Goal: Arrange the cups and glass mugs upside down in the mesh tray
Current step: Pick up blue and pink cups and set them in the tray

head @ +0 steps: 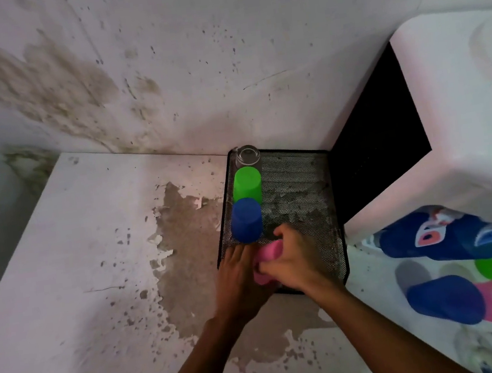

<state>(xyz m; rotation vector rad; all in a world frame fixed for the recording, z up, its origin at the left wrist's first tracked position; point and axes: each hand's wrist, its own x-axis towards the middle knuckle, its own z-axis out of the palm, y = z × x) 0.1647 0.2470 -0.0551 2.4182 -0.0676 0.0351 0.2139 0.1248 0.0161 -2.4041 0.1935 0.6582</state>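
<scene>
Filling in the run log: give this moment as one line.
tray: glass mug, green cup, blue cup upside down | left hand, right hand: placing pink cup

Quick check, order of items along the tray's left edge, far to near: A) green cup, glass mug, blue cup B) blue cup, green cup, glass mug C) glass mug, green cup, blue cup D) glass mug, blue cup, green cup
C: the glass mug sits in the far corner of the tray, then the green cup, then the blue cup, nearest the hands holding the pink cup.
</scene>
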